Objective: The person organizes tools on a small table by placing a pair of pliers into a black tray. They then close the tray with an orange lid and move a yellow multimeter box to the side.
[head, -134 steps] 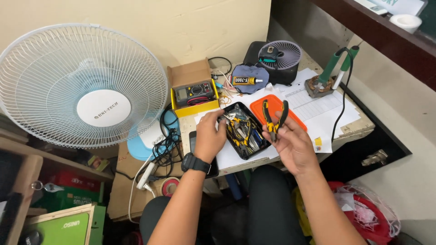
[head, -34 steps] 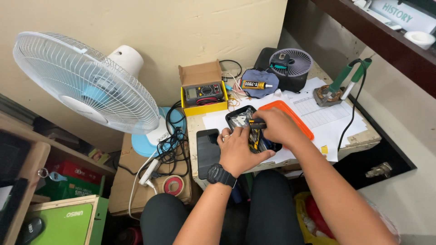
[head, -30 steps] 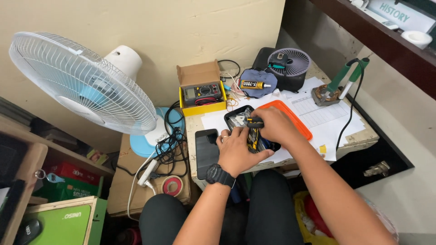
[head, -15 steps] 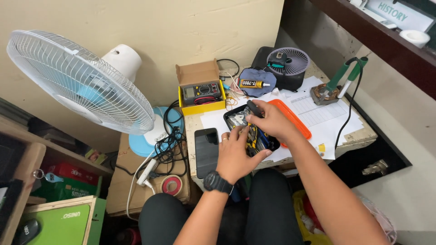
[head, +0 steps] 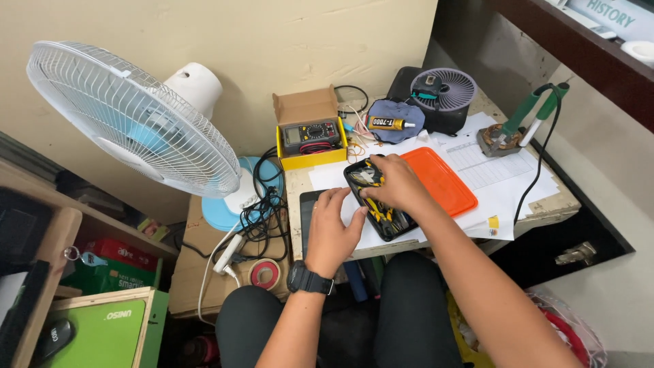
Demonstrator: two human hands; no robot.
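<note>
A black tool tray with yellow-handled pliers and other small tools lies on white paper at the desk's front edge. My right hand reaches into it, fingers curled over the tools; what they grip is hidden. My left hand, with a black watch on the wrist, lies flat with fingers apart against the tray's left rim, partly over a dark phone. An orange lid lies just right of the tray, touching it.
A big white fan stands at the left. A yellow box with a multimeter, a glue tube on a blue cloth, a small black fan and a soldering iron stand line the back. Cables and a tape roll lie lower left.
My left hand has let go of the tray's near end and now lies flat at its left rim. My right hand has stayed over the tray, reaching into the tools.
</note>
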